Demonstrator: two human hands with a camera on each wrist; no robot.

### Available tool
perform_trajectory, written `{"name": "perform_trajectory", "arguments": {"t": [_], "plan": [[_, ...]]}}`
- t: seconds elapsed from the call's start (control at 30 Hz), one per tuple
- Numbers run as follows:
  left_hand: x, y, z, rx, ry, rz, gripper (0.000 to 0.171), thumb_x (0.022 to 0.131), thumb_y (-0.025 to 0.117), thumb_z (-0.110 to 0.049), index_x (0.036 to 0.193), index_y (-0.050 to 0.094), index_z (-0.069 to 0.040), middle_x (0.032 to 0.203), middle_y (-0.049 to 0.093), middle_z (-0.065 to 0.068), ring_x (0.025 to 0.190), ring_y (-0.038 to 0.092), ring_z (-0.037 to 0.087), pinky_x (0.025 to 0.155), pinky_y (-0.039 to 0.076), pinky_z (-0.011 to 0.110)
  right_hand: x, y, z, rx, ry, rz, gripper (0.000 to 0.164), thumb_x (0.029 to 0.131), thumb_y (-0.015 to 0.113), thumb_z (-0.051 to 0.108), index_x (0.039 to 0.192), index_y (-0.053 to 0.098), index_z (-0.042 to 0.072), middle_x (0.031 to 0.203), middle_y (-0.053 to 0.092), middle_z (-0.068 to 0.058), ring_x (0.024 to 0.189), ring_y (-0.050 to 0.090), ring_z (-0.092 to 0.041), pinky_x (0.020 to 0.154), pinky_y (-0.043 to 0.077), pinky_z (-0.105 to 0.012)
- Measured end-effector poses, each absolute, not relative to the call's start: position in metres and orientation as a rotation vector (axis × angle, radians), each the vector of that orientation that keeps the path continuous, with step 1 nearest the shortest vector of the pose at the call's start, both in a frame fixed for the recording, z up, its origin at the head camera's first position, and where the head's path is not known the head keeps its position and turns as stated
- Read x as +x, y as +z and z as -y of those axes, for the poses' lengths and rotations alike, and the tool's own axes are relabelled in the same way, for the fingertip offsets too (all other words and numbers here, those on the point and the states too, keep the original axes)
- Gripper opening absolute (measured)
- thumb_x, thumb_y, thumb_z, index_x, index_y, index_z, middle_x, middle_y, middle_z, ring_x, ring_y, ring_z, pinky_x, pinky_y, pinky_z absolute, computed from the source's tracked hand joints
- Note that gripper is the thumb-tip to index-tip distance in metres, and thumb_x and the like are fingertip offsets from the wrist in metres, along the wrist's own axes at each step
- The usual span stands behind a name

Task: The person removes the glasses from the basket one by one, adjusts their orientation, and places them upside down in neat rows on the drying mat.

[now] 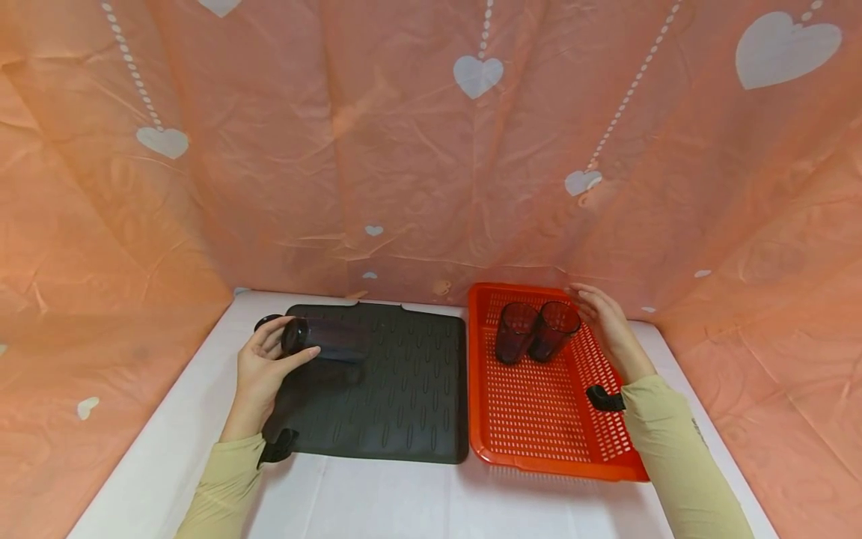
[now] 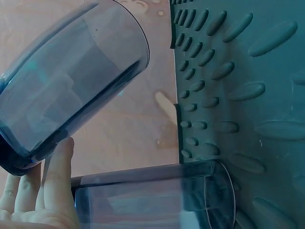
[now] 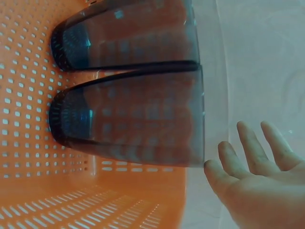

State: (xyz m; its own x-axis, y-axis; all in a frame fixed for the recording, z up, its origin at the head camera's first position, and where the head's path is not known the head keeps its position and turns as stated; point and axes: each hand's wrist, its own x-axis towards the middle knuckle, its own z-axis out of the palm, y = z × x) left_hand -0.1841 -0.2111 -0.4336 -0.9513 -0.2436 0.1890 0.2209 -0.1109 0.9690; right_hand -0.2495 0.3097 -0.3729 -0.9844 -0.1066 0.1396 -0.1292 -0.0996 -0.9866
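My left hand (image 1: 266,355) grips a dark tinted drinking glass (image 1: 333,340) near its base, thumb on the near side. The glass is upside down and tilted, its mouth towards the black ridged mat (image 1: 404,389). Behind my left fingers a second glass (image 2: 143,202) stands mouth down on the mat; the head view shows only part of it. Two more glasses, one left (image 1: 515,333) and one right (image 1: 554,333), stand mouth up side by side in the red-orange basket (image 1: 477,389). My right hand (image 1: 606,326), fingers loosely spread, is beside the right glass's rim, holding nothing.
The mat and the perforated basket lie next to each other on a white table (image 1: 404,501). A peach curtain (image 1: 404,187) with white hearts closes off the back and both sides. The basket's raised rim runs close under my right forearm.
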Motion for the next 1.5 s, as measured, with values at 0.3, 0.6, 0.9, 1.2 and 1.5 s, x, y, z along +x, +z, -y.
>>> {"name": "perform_trajectory", "arguments": {"t": [0.3, 0.6, 0.9, 1.2, 1.5], "plan": [[-0.183, -0.434, 0.212, 0.027, -2.126, 1.852, 0.068, 0.069, 0.081, 0.01, 0.13, 0.055, -0.007, 0.12, 0.062, 0.0, 0.105, 0.061, 0.01, 0.078, 0.053, 0.021, -0.256, -0.383, -0.318, 0.253, 2.31, 2.125, 0.029, 0.105, 0.037, 0.027, 0.121, 0.058, 0.017, 0.115, 0.063, 0.011, 0.125, 0.042, -0.02, 0.114, 0.016, -0.04], [-0.185, -0.434, 0.212, 0.026, -2.081, 1.894, 0.07, 0.069, 0.082, 0.008, 0.131, 0.056, -0.008, 0.122, 0.061, 0.001, 0.107, 0.06, 0.01, 0.079, 0.052, 0.02, -0.259, -0.388, -0.319, 0.261, 2.321, 2.205, 0.029, 0.105, 0.035, 0.033, 0.119, 0.058, 0.025, 0.115, 0.06, 0.014, 0.126, 0.036, -0.022, 0.113, 0.009, -0.045], [-0.189, -0.435, 0.211, 0.043, -2.053, 1.902, 0.07, 0.068, 0.083, 0.005, 0.132, 0.057, -0.009, 0.122, 0.061, 0.002, 0.106, 0.06, 0.01, 0.081, 0.051, 0.018, -0.26, -0.388, -0.318, 0.254, 2.144, 2.411, 0.062, 0.1, 0.051, 0.015, 0.149, 0.017, -0.004, 0.142, 0.038, -0.021, 0.117, 0.043, -0.008, 0.112, 0.012, -0.047], [-0.189, -0.434, 0.208, 0.056, -2.005, 1.929, 0.071, 0.067, 0.084, 0.005, 0.131, 0.058, -0.011, 0.122, 0.062, 0.001, 0.104, 0.06, 0.011, 0.077, 0.051, 0.017, -0.264, -0.395, -0.322, 0.407, 2.046, 2.504, 0.069, 0.092, 0.055, -0.005, 0.148, 0.014, -0.008, 0.147, 0.021, -0.033, 0.128, 0.039, -0.027, 0.099, 0.036, -0.027], [-0.19, -0.439, 0.205, 0.036, -1.857, 2.073, 0.073, 0.069, 0.085, 0.0, 0.134, 0.055, -0.014, 0.128, 0.06, 0.004, 0.104, 0.059, 0.005, 0.08, 0.05, 0.016, -0.263, -0.398, -0.325, 0.444, 1.903, 2.646, 0.083, 0.087, 0.065, -0.005, 0.151, 0.012, -0.003, 0.154, 0.016, -0.025, 0.142, 0.005, -0.037, 0.108, 0.011, -0.062]]}}
